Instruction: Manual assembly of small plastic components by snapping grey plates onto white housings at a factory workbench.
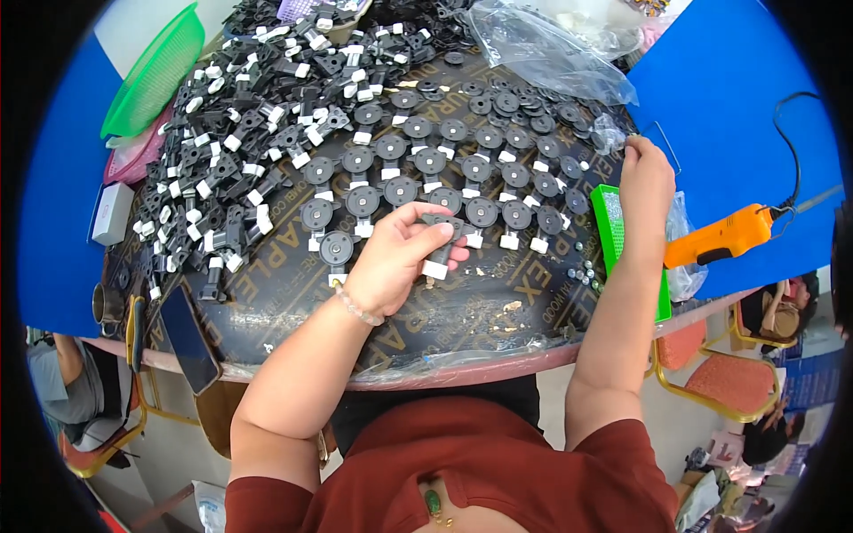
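My left hand (397, 252) is closed on a black plastic bracket (442, 240) with a white block at its lower end, thumb on top. Around it, rows of black wheel assemblies (338, 250) with white ends lie on the dark table. My right hand (646, 171) is stretched out to the far right, its fingers bent together beside a small crumpled clear bag (608, 133). What those fingers pinch, if anything, is too small to make out. Loose black discs (507, 101) lie to the left of that bag.
A large heap of black brackets (267, 124) covers the left side. At right are a green tray (610, 222), small shiny balls (584, 274) and an orange corded tool (721, 236). A phone (189, 339) lies by the near left edge. Clear plastic sheeting (542, 49) lies at the back.
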`<state>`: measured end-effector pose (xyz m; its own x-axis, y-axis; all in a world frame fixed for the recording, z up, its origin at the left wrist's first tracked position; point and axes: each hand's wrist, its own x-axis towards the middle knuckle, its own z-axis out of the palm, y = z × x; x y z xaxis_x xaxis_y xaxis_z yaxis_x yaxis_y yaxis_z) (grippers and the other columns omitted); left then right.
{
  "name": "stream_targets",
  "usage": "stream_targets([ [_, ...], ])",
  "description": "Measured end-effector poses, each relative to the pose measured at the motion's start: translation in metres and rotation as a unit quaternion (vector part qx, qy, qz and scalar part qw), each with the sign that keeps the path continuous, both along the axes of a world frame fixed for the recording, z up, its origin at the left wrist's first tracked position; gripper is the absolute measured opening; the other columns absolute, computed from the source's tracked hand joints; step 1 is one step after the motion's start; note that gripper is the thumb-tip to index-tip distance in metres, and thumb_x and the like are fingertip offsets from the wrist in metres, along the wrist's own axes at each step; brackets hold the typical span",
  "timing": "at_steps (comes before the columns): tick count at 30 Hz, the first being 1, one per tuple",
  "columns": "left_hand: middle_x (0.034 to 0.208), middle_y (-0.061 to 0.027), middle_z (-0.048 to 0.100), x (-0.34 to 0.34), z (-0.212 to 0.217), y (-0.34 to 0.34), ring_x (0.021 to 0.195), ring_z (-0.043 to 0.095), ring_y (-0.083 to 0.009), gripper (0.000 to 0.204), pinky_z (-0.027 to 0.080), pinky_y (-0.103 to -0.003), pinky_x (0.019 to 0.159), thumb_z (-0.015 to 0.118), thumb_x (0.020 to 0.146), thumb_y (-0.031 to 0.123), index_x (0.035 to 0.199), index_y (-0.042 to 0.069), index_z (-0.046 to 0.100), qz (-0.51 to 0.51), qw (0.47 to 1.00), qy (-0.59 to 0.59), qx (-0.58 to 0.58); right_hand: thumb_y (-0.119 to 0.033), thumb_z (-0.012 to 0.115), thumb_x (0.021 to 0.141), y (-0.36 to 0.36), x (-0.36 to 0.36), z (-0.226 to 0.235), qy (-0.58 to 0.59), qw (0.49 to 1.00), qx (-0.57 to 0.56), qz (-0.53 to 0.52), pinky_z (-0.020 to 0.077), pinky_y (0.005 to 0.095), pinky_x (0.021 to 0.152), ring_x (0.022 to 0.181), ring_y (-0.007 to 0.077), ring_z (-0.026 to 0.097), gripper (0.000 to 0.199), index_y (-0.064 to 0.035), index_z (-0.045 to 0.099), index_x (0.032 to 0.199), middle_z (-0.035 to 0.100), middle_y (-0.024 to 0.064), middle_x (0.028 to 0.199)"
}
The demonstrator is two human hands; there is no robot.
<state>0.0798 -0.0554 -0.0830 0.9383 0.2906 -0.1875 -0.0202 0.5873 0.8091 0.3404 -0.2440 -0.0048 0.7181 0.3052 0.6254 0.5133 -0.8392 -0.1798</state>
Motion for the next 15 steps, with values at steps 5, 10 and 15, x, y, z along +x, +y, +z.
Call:
stream_targets([
  [5,0.104,-0.0190,0.068,0.000,0.001,0.003,0.088,0.069,-0.0222,0.028,0.056,-0.033,0.076,0.060,0.095,0.007,0.121,0.000,0.054,0.015,1.000,-0.005,0.001,-0.015,0.056,0.088,0.030,0.077,-0.030,0.109,0.992,-0.055,-0.038,0.0529,0.0470,0.087,0.103,0.0390,0.066,0.025,-0.0091,0.071,0.108,0.068,0.0222,0.108],
  [10,0.105,-0.0197,0.068,0.002,0.006,0.002,0.088,0.069,-0.0223,0.028,0.055,-0.032,0.075,0.059,0.094,0.007,0.121,-0.001,0.054,0.019,1.000,0.000,0.001,-0.012,0.053,0.089,0.042,0.160,-0.083,0.115,0.986,-0.117,-0.026,0.0527,0.0495,0.087,0.101,0.0415,0.066,0.022,-0.0028,0.070,0.100,0.068,0.0240,0.107],
  [15,0.106,-0.0196,0.067,0.000,0.003,0.004,0.089,0.069,-0.0221,0.028,0.055,-0.032,0.077,0.059,0.095,0.008,0.122,0.000,0.054,0.021,0.999,-0.005,-0.023,-0.008,0.062,0.084,0.053,0.167,-0.098,0.117,0.974,-0.190,-0.031,0.0505,0.0471,0.094,0.106,0.0395,0.064,0.047,-0.0182,0.059,0.130,0.068,0.0209,0.113],
])
